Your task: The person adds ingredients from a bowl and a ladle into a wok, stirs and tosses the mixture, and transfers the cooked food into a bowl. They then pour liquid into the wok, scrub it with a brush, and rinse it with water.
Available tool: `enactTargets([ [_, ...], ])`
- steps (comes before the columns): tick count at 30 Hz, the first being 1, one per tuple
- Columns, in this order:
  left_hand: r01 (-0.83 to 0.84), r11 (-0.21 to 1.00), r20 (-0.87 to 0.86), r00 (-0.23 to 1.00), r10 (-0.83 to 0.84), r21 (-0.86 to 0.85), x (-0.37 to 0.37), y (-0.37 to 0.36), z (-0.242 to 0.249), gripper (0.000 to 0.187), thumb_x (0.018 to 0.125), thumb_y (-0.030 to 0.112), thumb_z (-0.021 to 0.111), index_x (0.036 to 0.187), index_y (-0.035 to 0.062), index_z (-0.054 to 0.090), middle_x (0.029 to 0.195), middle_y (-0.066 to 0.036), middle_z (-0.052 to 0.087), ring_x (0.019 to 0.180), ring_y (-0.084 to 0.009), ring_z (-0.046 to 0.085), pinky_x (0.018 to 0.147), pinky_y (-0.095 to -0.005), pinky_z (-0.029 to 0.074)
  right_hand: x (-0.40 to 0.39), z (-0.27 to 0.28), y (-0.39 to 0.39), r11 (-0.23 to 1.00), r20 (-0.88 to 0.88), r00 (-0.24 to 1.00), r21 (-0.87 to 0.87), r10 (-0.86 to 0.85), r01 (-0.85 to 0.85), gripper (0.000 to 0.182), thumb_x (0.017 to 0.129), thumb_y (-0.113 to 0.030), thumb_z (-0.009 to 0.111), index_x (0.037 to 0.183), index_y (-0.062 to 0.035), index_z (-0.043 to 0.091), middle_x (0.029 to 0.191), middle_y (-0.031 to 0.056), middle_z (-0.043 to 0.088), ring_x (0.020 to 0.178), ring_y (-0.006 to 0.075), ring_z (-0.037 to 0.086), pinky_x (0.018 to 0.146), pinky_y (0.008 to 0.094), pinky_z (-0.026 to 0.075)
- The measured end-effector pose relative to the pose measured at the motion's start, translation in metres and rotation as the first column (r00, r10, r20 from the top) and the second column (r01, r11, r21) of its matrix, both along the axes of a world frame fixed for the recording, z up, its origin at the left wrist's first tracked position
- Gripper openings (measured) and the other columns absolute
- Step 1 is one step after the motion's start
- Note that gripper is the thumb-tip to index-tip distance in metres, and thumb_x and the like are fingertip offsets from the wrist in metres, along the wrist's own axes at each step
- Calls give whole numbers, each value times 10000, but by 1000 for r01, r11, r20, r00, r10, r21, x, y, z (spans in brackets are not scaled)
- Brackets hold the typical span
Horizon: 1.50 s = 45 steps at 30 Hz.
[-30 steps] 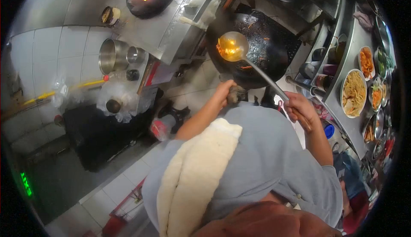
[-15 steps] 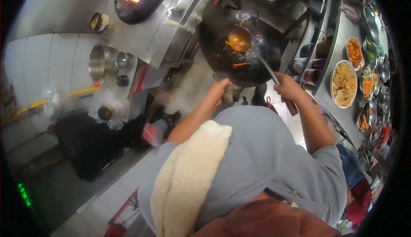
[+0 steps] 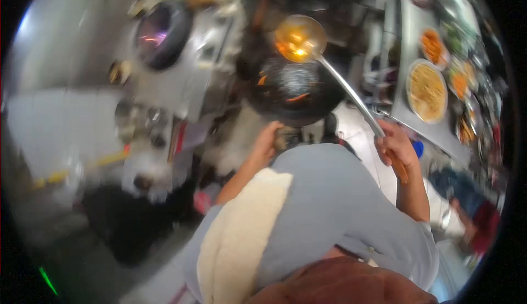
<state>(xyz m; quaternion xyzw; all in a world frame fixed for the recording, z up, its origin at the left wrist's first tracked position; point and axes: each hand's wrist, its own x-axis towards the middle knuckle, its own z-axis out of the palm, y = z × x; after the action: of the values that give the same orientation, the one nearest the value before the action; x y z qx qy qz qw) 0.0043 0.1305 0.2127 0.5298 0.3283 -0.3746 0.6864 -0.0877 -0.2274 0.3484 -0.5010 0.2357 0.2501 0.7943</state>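
Note:
My right hand [image 3: 396,144] is closed round the wooden handle of a long metal ladle [image 3: 351,93]. The ladle's round bowl, holding orange-yellow liquid with some orange pieces, is over the far part of a dark wok [image 3: 296,112]. A few orange strips [image 3: 297,97] lie in the wok. At the wok's near edge my left hand [image 3: 267,140] is closed on a dark cloth [image 3: 286,137], partly blurred.
At the upper left, a flame [image 3: 152,39] burns in a round burner. A counter on the right bears a plate of noodles [image 3: 426,91], a dish of orange food [image 3: 433,48] and several bowls. Another person [image 3: 483,227] is at the lower right.
The ladle's bowl has risen from inside the wok, towards the far side, and now shows more liquid. My right hand has moved down and right. The camera view has shifted and blurred.

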Motion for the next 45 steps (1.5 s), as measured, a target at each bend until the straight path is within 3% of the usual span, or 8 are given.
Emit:
enactTargets([
  [5, 45, 984, 36, 999, -39, -173, 22, -23, 13, 262, 877, 233, 566, 988, 12, 650, 912, -121, 697, 767, -234, 678, 656, -340, 550, -51, 53, -32, 908, 112, 966, -333, -232, 256, 682, 794, -30, 584, 1463, -37, 453, 701, 23, 555, 443, 91, 481, 403, 226, 398],
  [12, 157, 963, 150, 981, -126, -221, 41, -33, 30, 355, 888, 268, 525, 1021, -35, 653, 925, -147, 696, 769, -262, 675, 681, -357, 546, -74, 0, -57, 27, 292, 874, -944, -389, 328, 714, 896, -117, 578, 1554, -203, 313, 770, 157, 655, 623, 228, 638, 608, 381, 511],
  [18, 214, 948, 128, 974, -188, -236, 42, -34, 31, 393, 892, 246, 513, 1048, -91, 642, 963, -182, 698, 815, -293, 686, 716, -375, 554, -89, -31, -80, -48, 156, 918, -988, -365, 149, 711, 895, -128, 580, 1547, -224, 311, 925, 271, 680, 829, 437, 666, 761, 450, 506],
  [37, 204, 952, 17, 978, -206, -229, 42, -20, 45, 387, 884, 264, 535, 1032, -70, 664, 968, -172, 709, 848, -288, 687, 777, -396, 558, -103, -18, -79, -81, 208, 895, -978, -395, 191, 591, 935, -148, 591, 1494, -130, 401, 853, 218, 681, 692, 364, 667, 634, 410, 519],
  [39, 163, 969, 17, 986, -163, -186, 38, -23, 53, 380, 888, 265, 527, 1029, -58, 670, 970, -165, 711, 851, -285, 686, 783, -399, 556, -101, -2, -80, 387, 214, 741, -742, -636, 547, 610, 910, -139, 581, 1497, -146, 414, 679, 70, 574, 475, 162, 524, 451, 302, 445],
  [41, 152, 962, 78, 987, -138, -226, 29, -27, 72, 358, 897, 259, 523, 1012, -42, 679, 975, -169, 712, 863, -288, 682, 803, -403, 551, -99, 5, -89, 510, 164, 587, -351, -793, 785, 595, 913, -62, 516, 1490, -128, 393, 611, -37, 384, 377, 58, 353, 317, 209, 322],
  [43, 138, 976, 490, 847, -204, 168, 7, -29, 65, 333, 889, 258, 554, 1014, -20, 688, 988, -166, 715, 881, -279, 680, 817, -386, 545, -117, -18, -127, 627, 167, 612, 345, -773, 699, 676, 954, -83, 472, 1566, -117, 187, 606, -1, 369, 341, 99, 352, 271, 259, 336],
  [45, -174, 983, 99, 979, 179, -54, 8, -52, 92, 355, 874, 282, 564, 1034, -10, 685, 984, -151, 715, 877, -271, 680, 835, -398, 541, -91, -34, -140, 688, 170, 762, 581, -625, 435, 716, 921, -35, 480, 1560, -70, 160, 603, 61, 394, 324, 154, 364, 267, 300, 374],
])
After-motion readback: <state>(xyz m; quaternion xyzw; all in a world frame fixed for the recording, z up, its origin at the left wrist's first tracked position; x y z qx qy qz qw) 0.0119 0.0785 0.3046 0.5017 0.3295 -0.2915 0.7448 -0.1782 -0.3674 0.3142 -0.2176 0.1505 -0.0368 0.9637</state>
